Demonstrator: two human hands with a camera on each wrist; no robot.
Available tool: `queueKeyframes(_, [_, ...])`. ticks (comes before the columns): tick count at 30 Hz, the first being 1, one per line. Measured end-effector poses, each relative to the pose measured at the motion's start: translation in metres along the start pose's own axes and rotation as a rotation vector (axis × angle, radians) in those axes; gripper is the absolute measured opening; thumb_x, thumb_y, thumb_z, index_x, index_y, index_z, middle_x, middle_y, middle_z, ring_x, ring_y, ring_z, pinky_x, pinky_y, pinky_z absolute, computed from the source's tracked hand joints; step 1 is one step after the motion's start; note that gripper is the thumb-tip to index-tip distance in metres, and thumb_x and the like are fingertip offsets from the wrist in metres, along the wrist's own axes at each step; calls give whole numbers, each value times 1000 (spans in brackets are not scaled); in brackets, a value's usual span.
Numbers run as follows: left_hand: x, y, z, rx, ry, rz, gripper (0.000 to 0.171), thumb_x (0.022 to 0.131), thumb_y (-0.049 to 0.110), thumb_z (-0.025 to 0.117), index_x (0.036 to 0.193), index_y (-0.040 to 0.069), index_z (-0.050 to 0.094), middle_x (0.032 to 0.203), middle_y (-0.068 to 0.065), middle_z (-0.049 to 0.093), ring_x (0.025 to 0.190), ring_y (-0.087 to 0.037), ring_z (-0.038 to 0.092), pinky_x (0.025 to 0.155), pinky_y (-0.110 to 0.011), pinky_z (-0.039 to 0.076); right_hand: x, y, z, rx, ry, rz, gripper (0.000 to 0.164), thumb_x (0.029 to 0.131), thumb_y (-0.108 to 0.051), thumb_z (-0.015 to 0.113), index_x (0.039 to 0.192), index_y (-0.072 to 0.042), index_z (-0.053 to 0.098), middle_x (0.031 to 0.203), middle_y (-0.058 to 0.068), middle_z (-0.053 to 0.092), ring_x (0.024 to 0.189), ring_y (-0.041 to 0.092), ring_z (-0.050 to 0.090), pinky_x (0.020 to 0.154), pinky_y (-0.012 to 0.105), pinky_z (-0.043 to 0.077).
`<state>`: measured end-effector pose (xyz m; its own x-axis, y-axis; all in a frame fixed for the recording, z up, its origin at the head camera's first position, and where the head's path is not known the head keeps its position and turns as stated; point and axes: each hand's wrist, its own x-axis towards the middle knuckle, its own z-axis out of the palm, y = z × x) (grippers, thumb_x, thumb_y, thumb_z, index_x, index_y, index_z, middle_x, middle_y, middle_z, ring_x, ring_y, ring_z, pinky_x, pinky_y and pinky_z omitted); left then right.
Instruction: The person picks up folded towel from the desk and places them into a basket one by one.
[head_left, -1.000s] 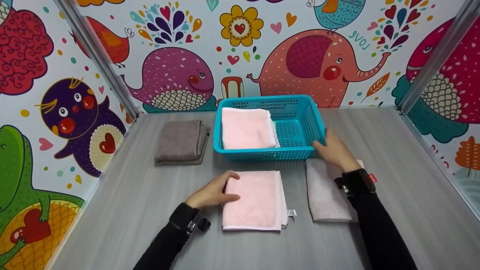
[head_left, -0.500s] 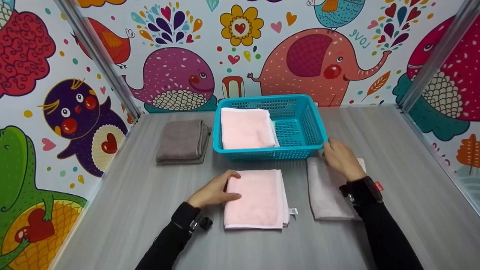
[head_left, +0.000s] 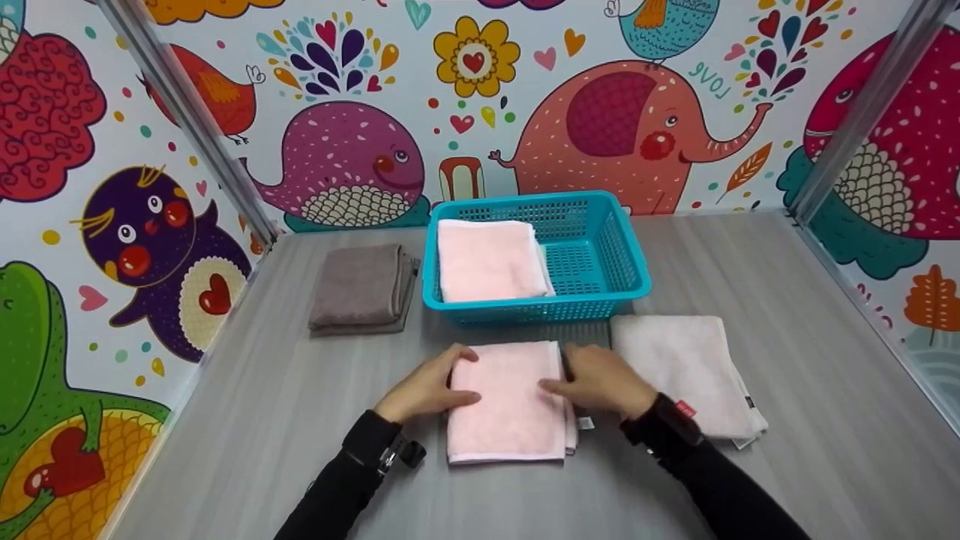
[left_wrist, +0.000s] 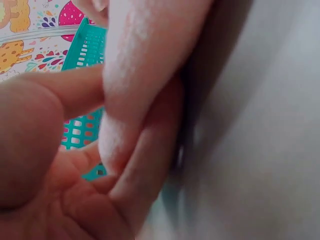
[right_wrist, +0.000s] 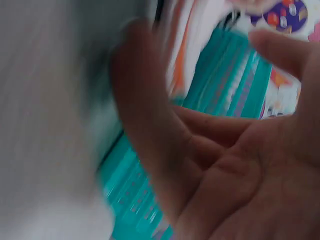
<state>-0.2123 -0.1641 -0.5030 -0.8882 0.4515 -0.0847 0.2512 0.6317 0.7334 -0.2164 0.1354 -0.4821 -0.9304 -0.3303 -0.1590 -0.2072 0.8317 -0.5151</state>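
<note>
A folded pink towel [head_left: 506,420] lies on the table in front of me. My left hand [head_left: 421,386] grips its left edge; in the left wrist view the thumb lies on one side of the towel [left_wrist: 142,55] and fingers on the other. My right hand [head_left: 606,379] is at the towel's right edge, its thumb over the top. The right wrist view is blurred and shows this hand [right_wrist: 235,175] with thumb and fingers spread apart. Behind stands a turquoise basket [head_left: 536,306] with another folded pink towel [head_left: 487,259] in its left part.
A folded grey-brown towel [head_left: 356,285] lies left of the basket. To the right of my right hand, a pale pink folded towel [head_left: 679,367] lies on the table [head_left: 247,450]. Patterned walls [head_left: 480,135] close off the back and sides.
My right hand has let go of the basket's front right corner and moved left and nearer, to the pink towel's right edge. The left hand has stayed at the left edge.
</note>
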Motion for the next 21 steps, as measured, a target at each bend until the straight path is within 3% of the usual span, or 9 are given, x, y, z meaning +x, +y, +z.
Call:
queueKeyframes(4, [0, 2, 2, 33, 12, -8, 53, 92, 27, 78, 136, 10, 54, 141, -19, 61, 112, -30, 62, 97, -52, 50, 1, -18, 20, -11, -30, -3, 94, 83, -38, 87, 151, 8, 42, 119, 25, 70, 84, 24, 64, 84, 42, 59])
queueKeyframes(7, [1, 2, 3, 39, 14, -3, 51, 93, 25, 78, 135, 10, 53, 140, -19, 61, 111, -30, 63, 96, -52, 51, 3, -22, 29, 15, -34, -42, 104, 84, -30, 87, 161, 3, 25, 142, 29, 59, 98, 26, 64, 101, 48, 55])
queueKeyframes(14, [2, 2, 4, 19, 7, 27, 49, 94, 21, 77, 134, 7, 53, 142, -19, 58, 120, -32, 60, 104, -55, 48, 7, -15, 33, 123, -56, -197, 92, 84, -10, 81, 161, -1, 31, 154, 25, 50, 104, 28, 61, 97, 50, 55])
queueKeyframes(21, [2, 0, 4, 30, 19, 64, 45, 93, 17, 77, 131, 7, 54, 136, -19, 60, 110, -29, 58, 99, -52, 49, 7, -10, 30, 125, -96, -283, 66, 86, -4, 74, 147, 1, 50, 141, 24, 61, 109, 29, 60, 102, 55, 51])
